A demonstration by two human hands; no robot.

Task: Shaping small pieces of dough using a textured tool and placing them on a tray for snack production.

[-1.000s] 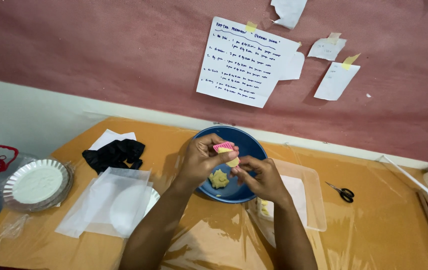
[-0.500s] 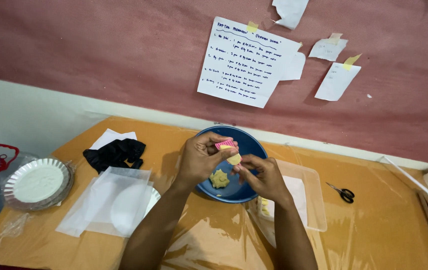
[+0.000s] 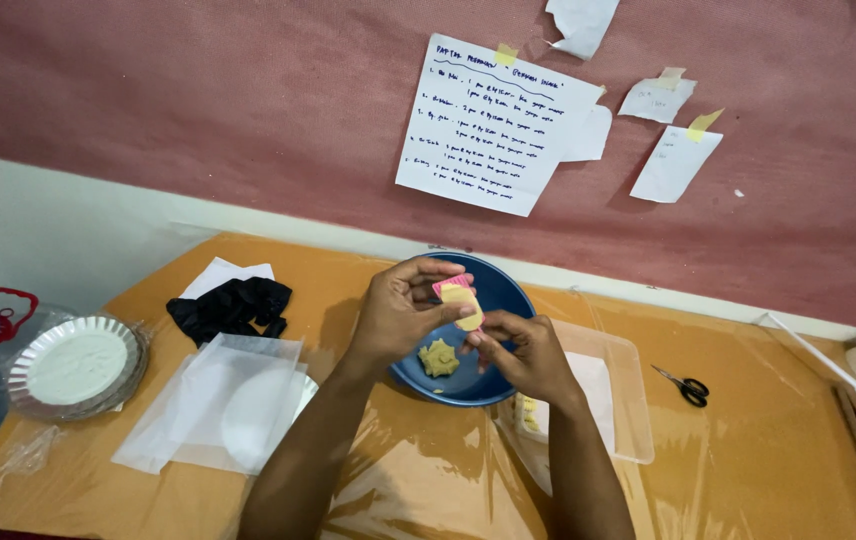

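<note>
My left hand (image 3: 400, 312) holds a small pink mould (image 3: 445, 287) filled with a pale yellow piece of dough (image 3: 462, 305), raised over a blue bowl (image 3: 504, 296). My right hand (image 3: 520, 352) is just right of it, its fingertips pinching the lower edge of the dough piece. A small lump of yellow dough (image 3: 439, 357) lies inside the bowl, below both hands. The bowl rests on an orange table (image 3: 768, 460) covered with clear plastic.
Left of the bowl are white sheets over a white plate (image 3: 238, 405), a black cloth (image 3: 231, 305) and a stack of foil plates (image 3: 75, 365). A clear tray (image 3: 616, 390) and scissors (image 3: 684, 384) sit to the right. Paper notes hang on the red wall.
The hands have stayed over the bowl. My right fingers have shifted slightly along the dough in the pink mould; nothing else has moved.
</note>
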